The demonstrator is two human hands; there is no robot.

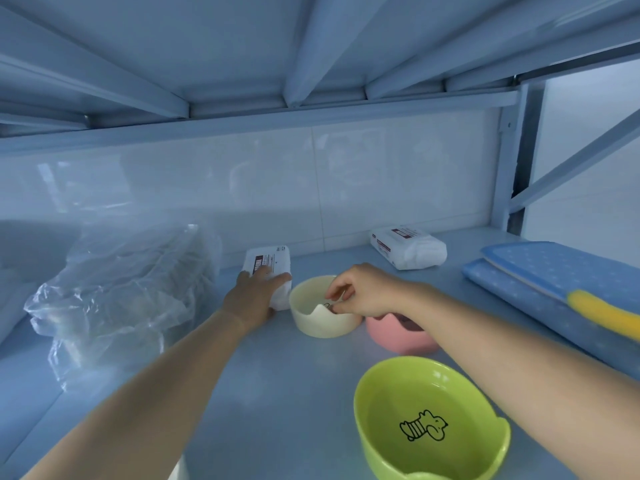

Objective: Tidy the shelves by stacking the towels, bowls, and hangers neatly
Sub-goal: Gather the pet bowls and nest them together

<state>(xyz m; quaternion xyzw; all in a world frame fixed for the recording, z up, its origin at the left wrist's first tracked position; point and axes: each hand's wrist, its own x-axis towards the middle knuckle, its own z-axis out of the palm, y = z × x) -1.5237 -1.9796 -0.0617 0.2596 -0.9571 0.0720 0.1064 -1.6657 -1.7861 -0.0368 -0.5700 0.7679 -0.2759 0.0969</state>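
Right grip (pixel 363 292) tight on cream bowl (pixel 322 325), left grip (pixel 251 296) around towel pack (pixel 269 262) (blue shelf (pixel 277 379), tiled wall (pixel 311 185)).

A household storage corner: metal rack shelf (pixel 277 393) against glossy wall tiles (pixel 207 188) (bearing cream bowl (pixel 322 325), towel pack (pixel 269 262)).
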